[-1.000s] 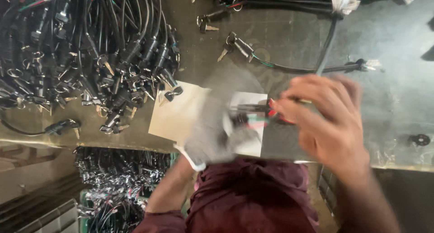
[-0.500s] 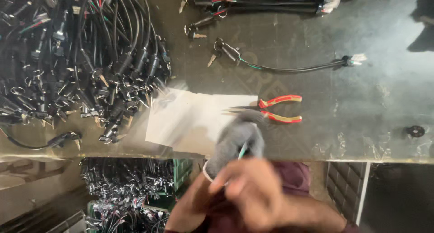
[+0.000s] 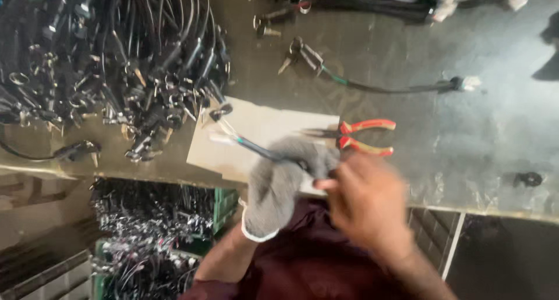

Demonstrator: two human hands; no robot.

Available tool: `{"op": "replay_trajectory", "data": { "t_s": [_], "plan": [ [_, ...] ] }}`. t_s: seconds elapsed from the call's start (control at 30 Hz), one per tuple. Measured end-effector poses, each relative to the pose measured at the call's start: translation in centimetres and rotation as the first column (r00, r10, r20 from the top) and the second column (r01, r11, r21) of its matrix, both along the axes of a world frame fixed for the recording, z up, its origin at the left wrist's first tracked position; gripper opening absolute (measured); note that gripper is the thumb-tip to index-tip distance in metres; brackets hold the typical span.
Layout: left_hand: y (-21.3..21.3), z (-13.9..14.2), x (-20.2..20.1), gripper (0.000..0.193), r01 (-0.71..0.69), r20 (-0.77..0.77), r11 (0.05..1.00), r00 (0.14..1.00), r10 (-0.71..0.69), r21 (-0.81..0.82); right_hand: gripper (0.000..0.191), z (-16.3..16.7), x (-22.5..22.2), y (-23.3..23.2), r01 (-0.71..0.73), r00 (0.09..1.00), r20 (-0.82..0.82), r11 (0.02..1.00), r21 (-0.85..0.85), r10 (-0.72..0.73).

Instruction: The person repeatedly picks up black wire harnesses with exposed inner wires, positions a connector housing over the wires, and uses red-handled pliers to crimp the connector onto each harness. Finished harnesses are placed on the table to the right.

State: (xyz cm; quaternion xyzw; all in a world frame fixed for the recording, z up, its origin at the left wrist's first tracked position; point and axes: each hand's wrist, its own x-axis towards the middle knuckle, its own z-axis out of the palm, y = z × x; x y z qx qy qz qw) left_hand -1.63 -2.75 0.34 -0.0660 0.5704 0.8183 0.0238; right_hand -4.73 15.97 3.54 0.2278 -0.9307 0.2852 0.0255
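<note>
My left hand point(image 3: 285, 180) wears a grey knit glove and is closed around a thin black cable point(image 3: 247, 146) that sticks out to the upper left, its end lying over a pale sheet of card point(image 3: 256, 131). My bare right hand point(image 3: 367, 204) is blurred, right beside the glove, its fingertips touching the cable end at the glove. Red-handled pliers point(image 3: 358, 136) lie on the metal table point(image 3: 477, 143) just above both hands, partly on the card.
A big heap of black cables with metal ends point(image 3: 105, 61) fills the table's left. One cable with keys and a white plug point(image 3: 378, 84) lies in the middle, more bundles point(image 3: 407, 0) at the top. A crate of cables point(image 3: 157, 236) sits below the table edge.
One second ago my right hand held the pliers over the card; they now lie on the table. The gloved hand has lifted with a cable and the right hand has joined it.
</note>
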Motion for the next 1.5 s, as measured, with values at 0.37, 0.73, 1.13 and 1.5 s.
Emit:
{"op": "replay_trajectory", "data": {
  "t_s": [0.37,0.73,1.13,1.5],
  "plan": [
    [6.8,1.5,3.6,0.022,0.615,-0.272,0.716,0.665,-0.696,-0.330,0.029,9.0,-3.0,4.6,-0.132,0.939,0.021,0.414,-0.901,0.343],
    [1.2,-0.8,-1.6,0.026,0.449,-0.077,0.752,0.877,-0.475,0.483,0.040,6.1,-5.7,0.8,-0.121,0.964,-0.127,-0.040,-0.992,0.234],
    [2.6,-2.7,-1.6,0.027,-0.136,-0.196,0.988,0.969,0.148,0.077,0.045,-6.9,-0.8,1.5,0.085,0.977,0.204,0.986,-0.145,-0.054],
    [-0.2,-0.7,-1.2,0.023,-0.025,-0.184,0.884,0.981,-0.069,-0.467,0.042,-4.6,-1.3,2.1,-0.144,0.941,0.204,0.865,-0.481,0.271]
  ]
}}
